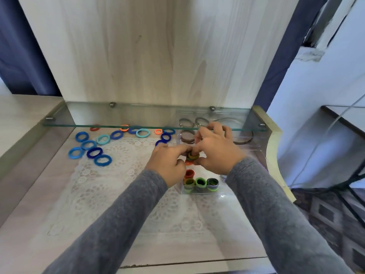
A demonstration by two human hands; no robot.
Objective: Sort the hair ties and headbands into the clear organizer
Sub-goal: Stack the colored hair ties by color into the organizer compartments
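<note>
Over the right side of the pale wood-grain counter (197, 248), both hands meet above the clear plastic organizer (254, 151): the left hand (167, 161) and the right hand (215, 153) each pinch a small stack of orange, green and dark elastic hair ties (191, 157) between thumb and fingertips, so the grip of each hand is clamped on that stack. The stack sits over the organizer's left part; whether it touches the floor of a compartment I cannot tell. Just nearer the person, the front compartment holds upright bundles of red, green and dark ties (200, 182) side by side. At the back, partly under the glass shelf (118, 115), lie brownish rings (186, 136) and a thin large hoop (245, 139), which look like the headbands. Loose blue, teal and orange hair ties (92, 147) are scattered over the counter and the white lace doily (118, 175) on the left, the closest ones just beside the organizer. The step in hand seems to be squaring up the pinched stack and seating it behind the front row. The next move likely calls for lowering it squeezed tight, so the springy ties do not fan apart on release, before reaching left for the blue ones
</note>
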